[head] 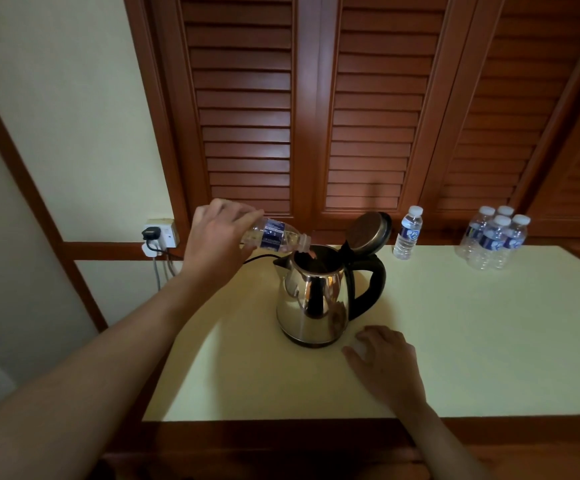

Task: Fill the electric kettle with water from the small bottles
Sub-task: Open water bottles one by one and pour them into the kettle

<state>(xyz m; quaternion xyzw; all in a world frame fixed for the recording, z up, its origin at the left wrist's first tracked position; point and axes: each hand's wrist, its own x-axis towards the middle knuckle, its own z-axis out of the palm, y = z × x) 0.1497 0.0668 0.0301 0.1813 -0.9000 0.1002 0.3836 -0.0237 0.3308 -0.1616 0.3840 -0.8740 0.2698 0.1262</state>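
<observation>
Our left hand (pixel 212 233) grips a tipped bottle (pixel 274 235) over the open kettle (pixel 313 299); our right hand (pixel 385 362) rests curled on the table (pixel 489 341), its hold unclear.

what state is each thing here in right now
kettle, upright on the table, lid flipped open
bottle in left hand, uncapped, tipped over the kettle's mouth
single bottle, capped, upright
four bottles, capped, upright, grouped
plug, in the wall socket
right hand, resting on the table
</observation>
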